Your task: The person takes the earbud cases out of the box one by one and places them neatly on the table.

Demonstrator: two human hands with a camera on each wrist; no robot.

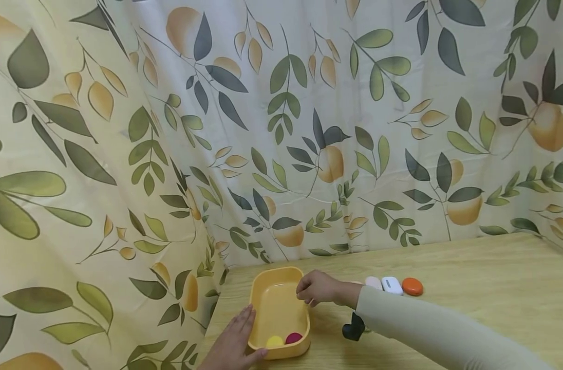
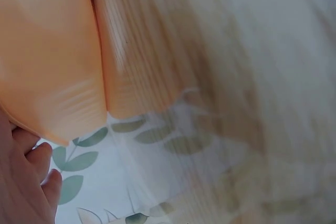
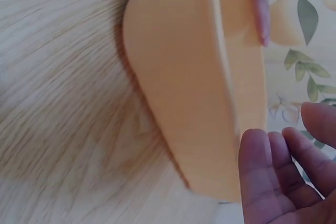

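A yellow tray (image 1: 280,303) with a raised rim stands on the wooden table. A yellow round piece (image 1: 275,341) and a dark red one (image 1: 293,338) lie inside at its near end. My left hand (image 1: 232,336) rests against the tray's left wall, fingers extended along it and thumb by the near corner. Over the right rim is my right hand (image 1: 317,288), its fingers loosely bent. The right wrist view shows a gap between thumb and fingers, with nothing visible in them.
Right of the tray, a black heart-shaped thing (image 1: 353,327) lies partly behind the right sleeve (image 1: 429,324). Beyond the forearm sit a pale pink piece (image 1: 373,282), a white rounded case (image 1: 392,285) and an orange round piece (image 1: 412,287). A leaf-patterned curtain (image 1: 281,154) borders the table (image 1: 494,277).
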